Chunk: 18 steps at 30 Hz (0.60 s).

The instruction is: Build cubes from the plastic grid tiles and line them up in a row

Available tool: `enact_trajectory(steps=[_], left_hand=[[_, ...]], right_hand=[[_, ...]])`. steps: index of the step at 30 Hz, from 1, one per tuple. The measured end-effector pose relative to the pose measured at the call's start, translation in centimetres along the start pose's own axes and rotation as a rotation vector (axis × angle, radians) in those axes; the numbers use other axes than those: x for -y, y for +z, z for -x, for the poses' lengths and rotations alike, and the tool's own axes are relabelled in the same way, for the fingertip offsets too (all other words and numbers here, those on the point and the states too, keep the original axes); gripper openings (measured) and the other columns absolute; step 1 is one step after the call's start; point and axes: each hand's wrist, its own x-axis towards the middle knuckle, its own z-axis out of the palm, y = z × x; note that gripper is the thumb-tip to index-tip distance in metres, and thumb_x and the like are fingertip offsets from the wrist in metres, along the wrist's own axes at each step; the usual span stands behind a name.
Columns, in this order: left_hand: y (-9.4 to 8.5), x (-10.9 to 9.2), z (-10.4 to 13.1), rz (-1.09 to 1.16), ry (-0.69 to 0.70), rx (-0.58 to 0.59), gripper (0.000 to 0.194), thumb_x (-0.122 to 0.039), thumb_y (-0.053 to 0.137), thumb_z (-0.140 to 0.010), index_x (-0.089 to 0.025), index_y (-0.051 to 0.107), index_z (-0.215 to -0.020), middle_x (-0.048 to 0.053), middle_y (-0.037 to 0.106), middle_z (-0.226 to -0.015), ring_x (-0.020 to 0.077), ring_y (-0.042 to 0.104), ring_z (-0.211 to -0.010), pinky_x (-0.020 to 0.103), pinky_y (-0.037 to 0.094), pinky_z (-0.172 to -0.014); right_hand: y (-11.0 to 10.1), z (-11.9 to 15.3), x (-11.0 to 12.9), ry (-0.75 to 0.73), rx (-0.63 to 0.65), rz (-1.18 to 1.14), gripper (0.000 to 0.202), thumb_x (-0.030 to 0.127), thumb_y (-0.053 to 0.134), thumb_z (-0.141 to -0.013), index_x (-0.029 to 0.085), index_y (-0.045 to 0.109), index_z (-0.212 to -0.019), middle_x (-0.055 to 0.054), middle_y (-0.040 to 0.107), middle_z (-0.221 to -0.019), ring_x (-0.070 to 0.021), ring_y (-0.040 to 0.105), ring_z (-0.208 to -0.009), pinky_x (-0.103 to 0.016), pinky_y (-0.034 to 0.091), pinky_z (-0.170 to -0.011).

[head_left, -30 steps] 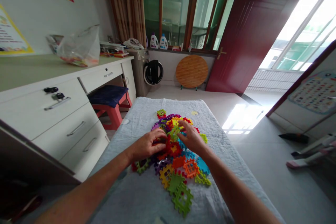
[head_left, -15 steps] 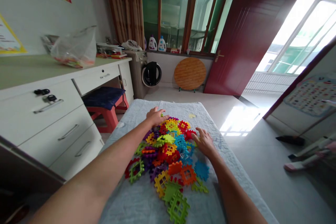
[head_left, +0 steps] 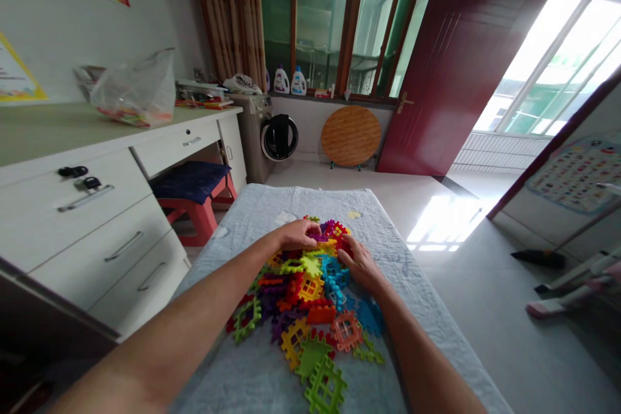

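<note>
Blocks in many colours lie heaped on the cloth, between your hands and spreading back toward you. Your left hand bends over the far left of the heap, thumb and fingers curled at the pieces there; whether they grip one, you cannot tell from this view. Your right hand lies along the heap's right side, thumb parted from the fingers, beside some blue blocks. Nearest you, a green frame lies against a solid green block, with an orange frame farther off to their right. Left of the cloth, a stool stands by the desk.
</note>
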Motion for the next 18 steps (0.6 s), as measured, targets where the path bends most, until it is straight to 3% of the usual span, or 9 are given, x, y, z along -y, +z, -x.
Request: enact_trajectory(steps=[5,9,14,16,18], left_hand=[[1.1,-2.7,5.2,-0.114,0.197,-0.136,0.032,-0.022,0.058,-0.071,-0.020,0.065,-0.102,0.004,0.063,-0.103,0.0206,0.058,-0.095,0.032,0.044,-0.088],[2.0,-3.6,9.3,-0.183,0.240,-0.176,0.030,-0.034,0.059,-0.082,-0.022,0.063,-0.108,0.007,0.063,-0.112,0.0234,0.055,-0.106,0.038,0.041,-0.097],[4.1,-4.3,14.1,-0.333,0.246,-0.313,0.060,-0.055,0.061,-0.078,-0.027,0.051,-0.130,0.010,0.042,-0.143,0.0337,0.035,-0.131,0.055,0.024,-0.110],[5.6,-4.8,15.6,-0.388,0.276,-0.314,0.072,-0.060,0.063,-0.075,-0.030,0.044,-0.137,0.009,0.034,-0.149,0.0365,0.026,-0.136,0.058,0.019,-0.111],[7.2,-5.3,16.7,-0.440,0.327,-0.267,0.082,-0.064,0.065,-0.069,-0.033,0.038,-0.141,0.007,0.028,-0.153,0.0395,0.020,-0.138,0.062,0.016,-0.111]], right_hand=[[0.2,-1.0,1.3,-0.012,0.070,-0.296,0.048,0.046,0.043,-0.090,0.020,0.046,-0.130,-0.011,0.061,-0.122,-0.0225,0.058,-0.110,-0.041,0.045,-0.094],[-0.4,-1.9,3.5,-0.120,0.173,-0.318,0.040,0.042,0.049,-0.088,0.020,0.054,-0.121,-0.009,0.064,-0.116,-0.0219,0.058,-0.107,-0.039,0.044,-0.094],[-1.3,-3.8,6.5,-0.276,0.329,-0.364,0.030,0.040,0.049,-0.089,0.021,0.063,-0.108,-0.004,0.067,-0.105,-0.0182,0.061,-0.097,-0.034,0.047,-0.087],[-1.3,-5.4,6.7,-0.225,0.274,-0.321,0.033,0.041,0.045,-0.090,0.021,0.063,-0.108,-0.004,0.067,-0.100,-0.0173,0.061,-0.090,-0.032,0.048,-0.083],[-1.0,-7.4,6.4,-0.094,0.129,-0.162,0.035,0.042,0.046,-0.089,0.020,0.063,-0.110,-0.005,0.067,-0.097,-0.0183,0.062,-0.087,-0.033,0.048,-0.081]])
